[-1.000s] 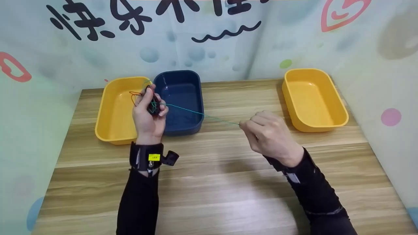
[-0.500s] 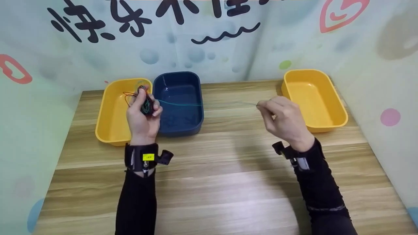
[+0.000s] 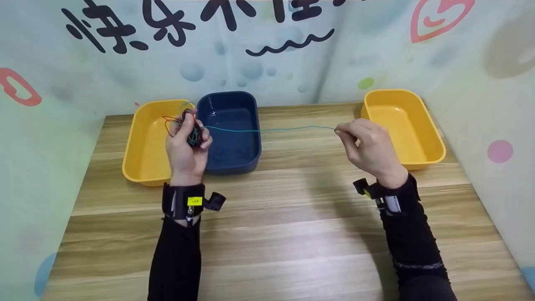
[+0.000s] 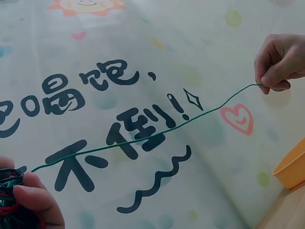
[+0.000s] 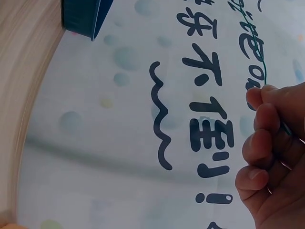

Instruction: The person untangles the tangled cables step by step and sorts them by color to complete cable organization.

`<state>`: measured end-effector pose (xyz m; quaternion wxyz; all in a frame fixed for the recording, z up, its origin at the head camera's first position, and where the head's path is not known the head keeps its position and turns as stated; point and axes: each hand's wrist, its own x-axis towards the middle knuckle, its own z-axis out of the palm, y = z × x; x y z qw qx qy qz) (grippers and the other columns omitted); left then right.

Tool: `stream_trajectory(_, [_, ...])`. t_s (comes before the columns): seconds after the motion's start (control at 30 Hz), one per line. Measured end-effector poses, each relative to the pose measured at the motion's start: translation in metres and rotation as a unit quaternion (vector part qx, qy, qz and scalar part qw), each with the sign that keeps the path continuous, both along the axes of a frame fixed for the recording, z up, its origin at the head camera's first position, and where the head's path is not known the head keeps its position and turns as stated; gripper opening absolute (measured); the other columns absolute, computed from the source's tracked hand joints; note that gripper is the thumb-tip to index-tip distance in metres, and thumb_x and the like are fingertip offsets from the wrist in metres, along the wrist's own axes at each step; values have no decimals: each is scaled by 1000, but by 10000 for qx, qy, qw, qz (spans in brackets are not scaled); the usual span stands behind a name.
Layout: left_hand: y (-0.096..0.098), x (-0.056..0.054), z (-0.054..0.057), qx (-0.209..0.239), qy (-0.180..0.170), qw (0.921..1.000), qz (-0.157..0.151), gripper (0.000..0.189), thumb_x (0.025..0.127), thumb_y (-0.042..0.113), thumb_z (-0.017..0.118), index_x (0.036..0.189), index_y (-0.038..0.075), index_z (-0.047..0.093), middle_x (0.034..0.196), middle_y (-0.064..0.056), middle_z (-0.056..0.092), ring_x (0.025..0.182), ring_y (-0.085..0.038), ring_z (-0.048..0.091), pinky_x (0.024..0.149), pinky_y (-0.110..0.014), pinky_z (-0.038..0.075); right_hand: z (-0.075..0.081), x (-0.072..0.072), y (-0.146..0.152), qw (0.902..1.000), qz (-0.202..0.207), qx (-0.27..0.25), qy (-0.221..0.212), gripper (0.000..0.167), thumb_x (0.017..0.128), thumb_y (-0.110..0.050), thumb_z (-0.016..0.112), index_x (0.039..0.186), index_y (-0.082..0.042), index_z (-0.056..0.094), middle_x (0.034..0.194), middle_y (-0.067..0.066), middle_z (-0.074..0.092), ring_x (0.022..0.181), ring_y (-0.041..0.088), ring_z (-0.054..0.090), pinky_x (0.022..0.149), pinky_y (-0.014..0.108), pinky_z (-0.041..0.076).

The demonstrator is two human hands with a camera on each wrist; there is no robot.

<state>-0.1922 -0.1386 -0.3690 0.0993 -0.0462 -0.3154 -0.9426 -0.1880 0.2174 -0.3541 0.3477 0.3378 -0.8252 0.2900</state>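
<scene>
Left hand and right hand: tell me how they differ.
The left hand grips a wire bundle; the right hand pinches a green wire. In the head view, the left hand shows its palm side, the right hand its back. Both wear black wrist straps.

Green wire (image 3: 246, 131) contrasts with yellow bins (image 3: 146, 148) at left and right. Black lettering (image 3: 227, 16) marks the pale, spotted backdrop (image 3: 347, 75).

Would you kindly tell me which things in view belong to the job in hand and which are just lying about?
Belonging to the job:
wire bundle, held in the left hand
green wire, pinched by the right hand

Apparently just standing by:
left yellow bin
blue bin
right yellow bin
</scene>
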Motion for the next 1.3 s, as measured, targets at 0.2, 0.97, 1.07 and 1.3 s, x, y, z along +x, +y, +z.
stream_trajectory(0.2, [-3,0,0,-183,-12,9994,292,19,100,13,51,110,-3,56,78,-8,49,53,-18,48,45,-19,36,1,0,1,10000,2,-28,27,4,85,1,68,87,0,72,69,10,64,58,18,51,58,22,36])
stream_trajectory(0.97, [-9,-1,0,101,-199,9997,-104,19,102,13,46,107,1,60,78,-8,52,53,-17,47,44,-18,36,-4,-1,40,9988,-432,-224,-41,5,84,2,67,86,2,72,71,12,66,59,17,50,58,23,35])
stream_trajectory(1.07, [-6,-1,-1,-226,-202,9993,-195,18,101,14,48,109,3,60,78,-6,52,54,-16,48,46,-18,37,-7,-3,48,9979,-595,-257,-27,4,82,3,69,86,3,72,71,13,67,58,17,50,59,18,33])
stream_trajectory(1.3, [-2,0,-2,-491,-214,9982,-270,20,99,16,53,113,1,57,78,-6,52,56,-15,48,47,-19,36,-10,-12,67,9935,-1056,-420,-27,7,81,8,69,85,3,71,69,15,65,58,10,45,61,9,30])
